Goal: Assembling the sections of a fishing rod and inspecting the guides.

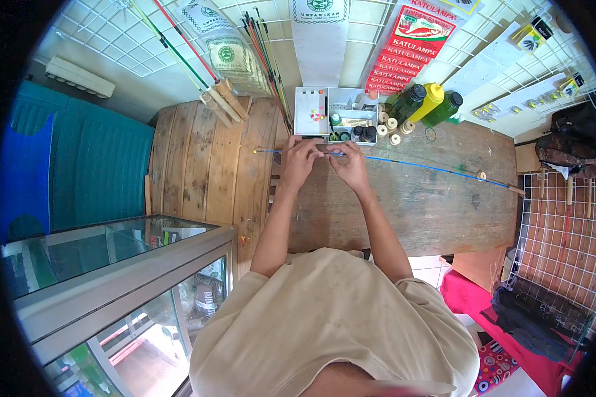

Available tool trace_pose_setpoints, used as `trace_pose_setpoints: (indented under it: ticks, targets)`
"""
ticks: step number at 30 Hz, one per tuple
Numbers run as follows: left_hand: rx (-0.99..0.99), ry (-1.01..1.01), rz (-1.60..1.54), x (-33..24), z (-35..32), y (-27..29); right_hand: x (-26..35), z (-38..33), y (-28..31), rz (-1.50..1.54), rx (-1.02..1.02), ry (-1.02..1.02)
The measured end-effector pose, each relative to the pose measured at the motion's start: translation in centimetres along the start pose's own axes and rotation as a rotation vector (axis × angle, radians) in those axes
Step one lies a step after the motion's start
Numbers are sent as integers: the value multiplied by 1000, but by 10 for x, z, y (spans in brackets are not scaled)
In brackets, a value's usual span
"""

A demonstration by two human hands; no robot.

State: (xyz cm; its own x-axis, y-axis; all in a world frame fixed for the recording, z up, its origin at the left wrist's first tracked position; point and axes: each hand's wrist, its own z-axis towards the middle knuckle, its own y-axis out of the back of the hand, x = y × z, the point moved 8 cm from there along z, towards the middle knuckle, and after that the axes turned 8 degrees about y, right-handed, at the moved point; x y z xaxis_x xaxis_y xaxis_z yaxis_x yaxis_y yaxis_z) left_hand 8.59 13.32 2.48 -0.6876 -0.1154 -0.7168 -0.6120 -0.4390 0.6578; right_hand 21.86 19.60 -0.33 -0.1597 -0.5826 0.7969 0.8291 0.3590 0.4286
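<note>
Upper centre: left hand (pixel 300 159), right hand (pixel 351 165) close together, pinching 1 rod (pixel 410 164). Likely step: fine handwork; next needs steady hold.

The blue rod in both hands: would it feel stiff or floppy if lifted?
Probably light, since the blue rod is so slender. Likely springy rather than floppy: it runs in one smooth line well beyond the right hand.

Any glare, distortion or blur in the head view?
Head view: black corners, curved edges near the rim; washed-out patch in the glass case; blurred shape at the bottom edge; blue rod traceable, detail at the fingers too small to judge.
</note>
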Motion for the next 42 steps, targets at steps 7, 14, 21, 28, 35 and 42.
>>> trace_pose_setpoints:
  ticks: [7, 14, 21, 28, 35, 42]
  targets:
    - [-11, -58, -51, -3, -1, 4, -2, -2, -1, -53, 0, 13]
    - [21, -6, -66, 5, -3, 0, 1, -3, -1, -27, -24, 10]
    - [-35, 9, -88, 5, -5, 3, 4, -1, -3, 18, 19, -33]
    - [-3, 50, -35, 11, -7, -2, -2, -4, -7, -43, 46, -42]
    - [-49, 49, -25, 14, -6, 0, -1, -5, -5, -24, -18, 10]
    - [-59, 44, -14, 8, -8, 2, 5, -2, -1, -73, -46, -20]
